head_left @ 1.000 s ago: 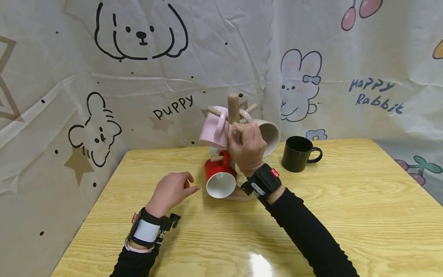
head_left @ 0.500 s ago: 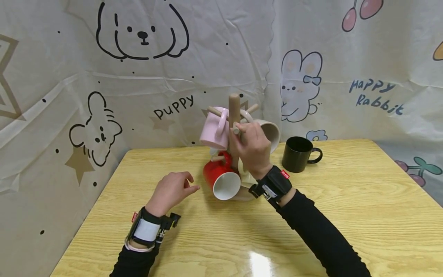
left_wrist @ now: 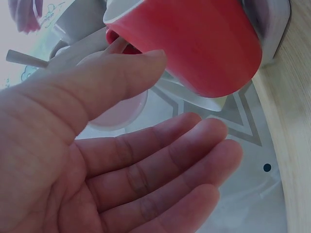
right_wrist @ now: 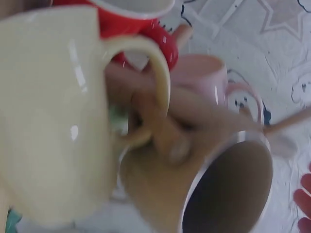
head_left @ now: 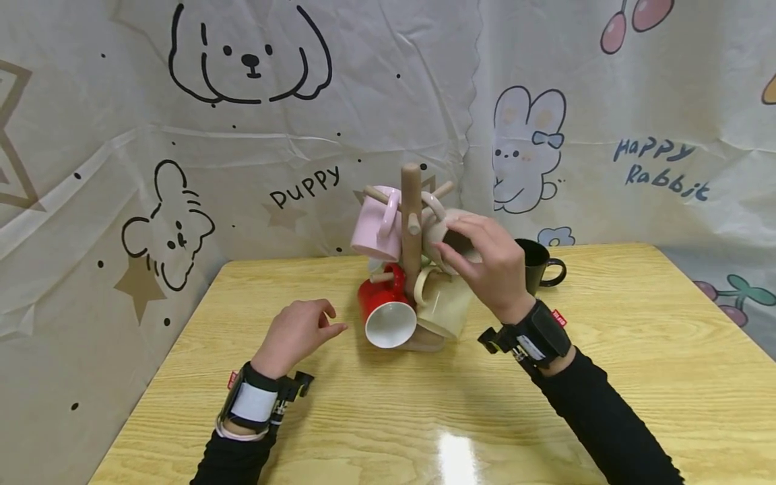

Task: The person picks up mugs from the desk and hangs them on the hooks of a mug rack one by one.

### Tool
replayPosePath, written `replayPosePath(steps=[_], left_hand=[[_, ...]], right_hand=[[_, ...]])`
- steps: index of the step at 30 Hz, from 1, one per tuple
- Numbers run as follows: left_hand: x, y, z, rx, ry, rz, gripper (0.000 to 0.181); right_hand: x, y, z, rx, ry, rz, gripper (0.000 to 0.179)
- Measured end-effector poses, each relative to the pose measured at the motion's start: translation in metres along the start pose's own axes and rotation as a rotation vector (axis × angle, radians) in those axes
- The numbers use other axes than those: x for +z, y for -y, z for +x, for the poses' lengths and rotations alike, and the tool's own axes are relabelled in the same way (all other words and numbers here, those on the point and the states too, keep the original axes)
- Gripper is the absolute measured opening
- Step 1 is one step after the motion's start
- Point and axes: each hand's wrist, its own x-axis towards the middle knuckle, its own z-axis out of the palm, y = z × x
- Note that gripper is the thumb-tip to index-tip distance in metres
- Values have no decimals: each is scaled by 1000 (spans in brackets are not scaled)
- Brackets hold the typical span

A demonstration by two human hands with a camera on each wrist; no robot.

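Observation:
A wooden mug tree [head_left: 411, 188] stands on the table with mugs hung on its pegs. A pink mug [head_left: 368, 232] is at its upper left and a beige mug [head_left: 435, 236] at its upper right. Lower down hang a red mug [head_left: 371, 298], its white inside facing forward, and a pale yellow mug [head_left: 447, 313]. My right hand [head_left: 497, 266], fingers bent loosely and holding nothing, is in front of the beige mug, partly covering it. Left of the red mug, my left hand [head_left: 297, 337] hovers with nothing in it; the left wrist view shows its fingers relaxed.
Behind my right hand a black mug [head_left: 536, 269] stands on the wooden table [head_left: 364, 417], partly covered by that hand. A printed cloth [head_left: 376, 81] hangs behind the table and along its left side.
My right hand has left the front upper peg and moved right, uncovering the yellow mug. The red mug swung right, then partly back. My left hand stays almost still.

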Motion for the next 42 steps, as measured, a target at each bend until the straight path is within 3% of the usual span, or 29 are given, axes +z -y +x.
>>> replayPosePath(steps=[9, 14, 19, 26, 32, 35, 40, 42], left_hand=[[-1, 1, -1, -8, 1, 3, 29], [-2, 1, -1, -5, 6, 1, 29], [-3, 0, 0, -12, 12, 2, 29], [-1, 1, 0, -20, 26, 8, 29], [-1, 2, -2, -28, 27, 7, 30], [-1, 1, -2, -30, 30, 10, 30], [-1, 1, -1, -32, 38, 16, 29], [-1, 1, -1, -32, 43, 16, 29]], right_hand=[[-30, -44, -35, 182, 116, -83, 22], [-36, -61, -59, 330, 171, -120, 21], [-35, -71, -75, 406, 252, -140, 20], [-34, -77, -83, 465, 349, -149, 17], [-45, -85, -82, 534, 428, -110, 18], [-58, -100, -84, 645, 429, -73, 28], [-86, -137, -99, 946, 374, 41, 53], [-95, -149, -109, 1029, 372, 105, 59]])
